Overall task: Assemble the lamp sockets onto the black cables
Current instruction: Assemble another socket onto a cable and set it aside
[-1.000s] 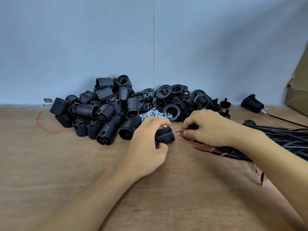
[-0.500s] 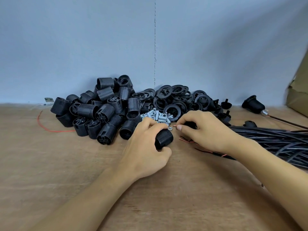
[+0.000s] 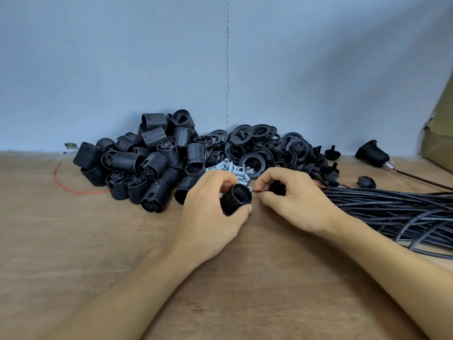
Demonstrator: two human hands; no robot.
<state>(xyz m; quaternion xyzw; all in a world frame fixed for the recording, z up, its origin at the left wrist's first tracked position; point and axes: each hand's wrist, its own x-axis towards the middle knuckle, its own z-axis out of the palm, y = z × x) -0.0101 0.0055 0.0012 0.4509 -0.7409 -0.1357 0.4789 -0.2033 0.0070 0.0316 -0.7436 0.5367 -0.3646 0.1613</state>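
One ribbed black socket [image 3: 236, 198] sits tilted at centre in the left hand [image 3: 208, 217], its threaded mouth facing the viewer. At its 3 o'clock the right hand [image 3: 291, 204] pinches a bared red wire [image 3: 257, 190], tip near the rim. More sockets [image 3: 152, 165] are heaped at 10 o'clock. The cables [image 3: 392, 209] lie bundled at 3 o'clock.

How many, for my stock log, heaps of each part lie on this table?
Heap of black ribbed plastic socket bodies: 1
Heap of black flat plastic rings: 1
Heap of small silver metal tubes: 1
Bundle of black cables: 1
Total: 4
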